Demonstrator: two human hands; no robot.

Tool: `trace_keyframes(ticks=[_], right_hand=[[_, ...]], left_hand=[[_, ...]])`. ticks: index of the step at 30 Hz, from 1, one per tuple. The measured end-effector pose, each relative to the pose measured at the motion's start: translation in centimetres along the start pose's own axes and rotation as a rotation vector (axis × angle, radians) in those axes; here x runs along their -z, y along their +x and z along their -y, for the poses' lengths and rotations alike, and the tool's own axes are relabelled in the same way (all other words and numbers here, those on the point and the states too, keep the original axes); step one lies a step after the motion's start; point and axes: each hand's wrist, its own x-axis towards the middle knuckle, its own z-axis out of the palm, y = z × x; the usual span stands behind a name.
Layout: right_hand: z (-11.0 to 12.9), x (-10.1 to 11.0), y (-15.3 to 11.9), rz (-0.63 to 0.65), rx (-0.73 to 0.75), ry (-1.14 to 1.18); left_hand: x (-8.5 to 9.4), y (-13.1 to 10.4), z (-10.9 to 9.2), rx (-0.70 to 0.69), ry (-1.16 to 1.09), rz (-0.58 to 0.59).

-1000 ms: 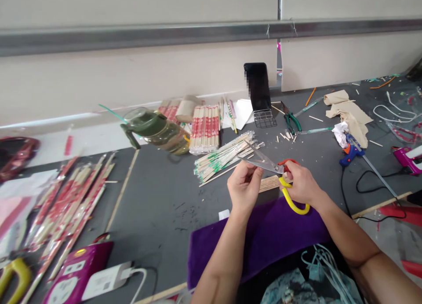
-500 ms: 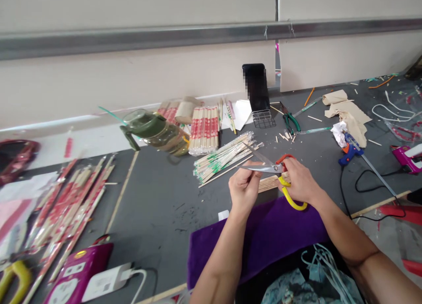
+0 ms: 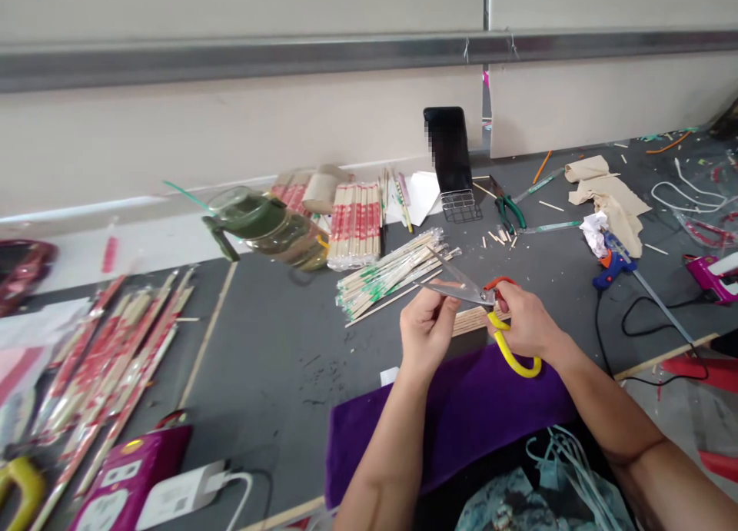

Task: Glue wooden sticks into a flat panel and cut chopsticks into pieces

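My right hand (image 3: pixel 526 321) is closed on a pair of scissors (image 3: pixel 508 350) with one red and one yellow handle loop; the blades are spread and point left. Beside the lower blade my left hand (image 3: pixel 427 327) has its fingers pinched together; whatever lies between them is too small to name. A row of thin wooden sticks (image 3: pixel 470 321) lies between and behind my hands. Beneath my wrists is a purple cloth (image 3: pixel 461 416) at the table's edge. Just beyond my left hand is a pile of wrapped chopsticks (image 3: pixel 392 273) with green print.
A green-lidded jug (image 3: pixel 265 227) and red-wrapped chopsticks (image 3: pixel 354 224) are behind. A phone (image 3: pixel 448 148) stands on a wire holder. Green pliers (image 3: pixel 508 210), a blue glue gun (image 3: pixel 614 268) and crumpled paper are right; a purple power strip (image 3: pixel 135 473) is left.
The scissors' yellow loop has swung slightly down and right. Both hands remain in nearly the same place, and the view has shifted slightly.
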Motion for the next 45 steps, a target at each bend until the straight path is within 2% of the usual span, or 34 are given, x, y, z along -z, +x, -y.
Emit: trace_keyframes(ticks=[3,7,13,18,28,34,40,45], right_hand=[[0.0,-0.1,0.1,-0.004,-0.002,0.017],[-0.1,-0.2,0.3,-0.009,0.006,0.025],[0.2,0.0,0.4,-0.035,0.036,-0.020],[0.1,0.1,0.5,-0.051,0.056,-0.066],[0.1,0.2,0.2,-0.027,0.030,0.018],[0.3,0.1,0.1,-0.006,-0.034,0.006],[0.1,-0.3,0.4,-0.002,-0.038,0.004],[-0.1,-0.7,0.4,-0.083,-0.041,0.083]], left_hand=[[-0.3,0.0,0.1,0.004,-0.043,-0.057],[-0.4,0.1,0.1,-0.013,0.039,-0.100],[-0.3,-0.1,0.0,-0.050,0.070,-0.085],[-0.3,-0.4,0.6,-0.052,0.047,-0.062],[0.0,-0.2,0.7,-0.025,0.046,-0.025],[-0.4,-0.4,0.5,0.026,0.009,-0.068],[-0.8,-0.1,0.6,-0.005,0.039,-0.100],[-0.6,-0.2,0.6,-0.012,0.107,-0.132]])
